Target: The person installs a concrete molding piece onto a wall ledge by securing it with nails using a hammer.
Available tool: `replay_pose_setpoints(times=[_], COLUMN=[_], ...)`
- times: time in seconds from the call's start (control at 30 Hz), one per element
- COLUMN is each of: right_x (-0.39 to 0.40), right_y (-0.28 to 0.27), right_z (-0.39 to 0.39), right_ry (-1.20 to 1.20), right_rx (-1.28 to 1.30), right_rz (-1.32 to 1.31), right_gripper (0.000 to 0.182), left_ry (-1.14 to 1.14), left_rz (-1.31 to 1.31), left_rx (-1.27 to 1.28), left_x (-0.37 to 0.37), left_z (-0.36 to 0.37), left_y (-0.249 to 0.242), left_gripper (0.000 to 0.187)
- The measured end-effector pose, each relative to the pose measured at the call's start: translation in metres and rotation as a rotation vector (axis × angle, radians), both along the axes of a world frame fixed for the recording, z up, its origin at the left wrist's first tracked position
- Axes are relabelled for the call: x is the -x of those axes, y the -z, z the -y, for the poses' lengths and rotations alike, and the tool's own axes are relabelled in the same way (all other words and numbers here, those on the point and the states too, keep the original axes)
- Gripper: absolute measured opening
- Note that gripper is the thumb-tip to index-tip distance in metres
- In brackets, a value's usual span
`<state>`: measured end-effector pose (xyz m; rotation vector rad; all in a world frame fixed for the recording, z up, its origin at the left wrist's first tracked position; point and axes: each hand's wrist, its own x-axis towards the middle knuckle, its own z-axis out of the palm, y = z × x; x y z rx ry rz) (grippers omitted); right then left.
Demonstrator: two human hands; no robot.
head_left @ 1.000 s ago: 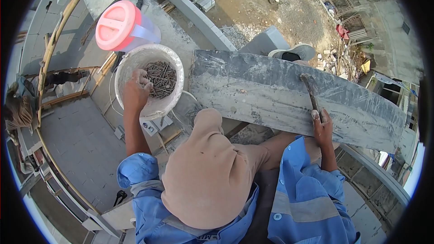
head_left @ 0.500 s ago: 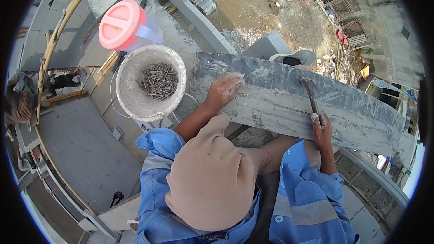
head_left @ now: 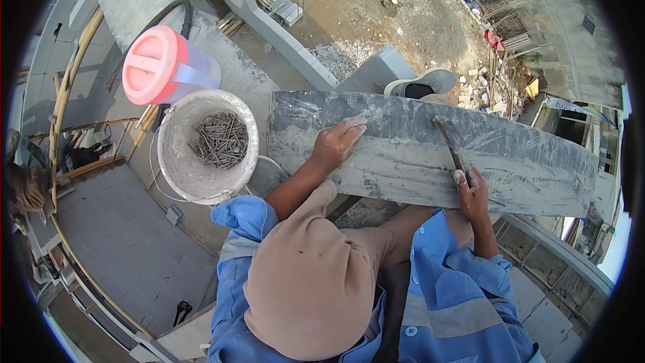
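Head view only, looking straight down over the person's head covering (head_left: pixel 309 275) and blue shirt (head_left: pixel 457 296).

Left hand (head_left: pixel 338 144): resting knuckles-up on the grey plank (head_left: pixel 524 161), near its left end, fingers curled down toward the surface. Whatever sits under the fingertips is hidden, so I cannot tell whether it pinches anything or just presses on the board.

Right hand (head_left: pixel 472 191): wrapped tight around the handle of a hammer (head_left: pixel 449 140) at the plank's near edge. Handle runs up and to the left across the board; the head lies on the plank surface about mid-width, right of the left hand and well apart from it.

Plank: long, cement-smeared, lying left-right across the middle of the frame, right end angled slightly toward the near side. It crosses over the person's lap; a shoe (head_left: pixel 422 83) shows just past its far edge.

Left of the plank: white bucket (head_left: pixel 176 161), cement-crusted, just beside the plank's left end. A pile of nails (head_left: pixel 220 138) lies in its bottom. Far-left of the bucket, touching or just beside its rim, stands a clear jug with a pink lid (head_left: pixel 149 65).

Further left: bamboo poles (head_left: pixel 62 101) curve along the edge of the work spot. Far beyond the plank, well below, lies bare ground with rubble (head_left: pixel 430 23).
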<state>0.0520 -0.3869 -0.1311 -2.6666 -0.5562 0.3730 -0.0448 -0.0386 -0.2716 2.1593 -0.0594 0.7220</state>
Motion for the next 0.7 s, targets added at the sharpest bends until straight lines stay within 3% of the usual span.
replay_pose_setpoints(times=[0.1,0.27,0.7], right_x=[-0.001,-0.003,-0.002], right_y=[0.010,-0.018,-0.015], right_z=[0.010,-0.017,-0.017], right_ry=[-0.028,0.021,-0.004], right_rx=[0.018,0.001,-0.037], right_rz=[0.068,-0.133,-0.093], right_gripper=[0.038,0.037,0.032], left_ry=[-0.007,-0.002,-0.007], left_rz=[-0.029,-0.035,-0.037], left_rx=[-0.023,-0.024,-0.032], left_x=[0.000,-0.001,-0.005], left_z=[0.002,0.000,0.002], left_y=[0.002,-0.002,0.005], left_gripper=[0.031,0.033,0.029])
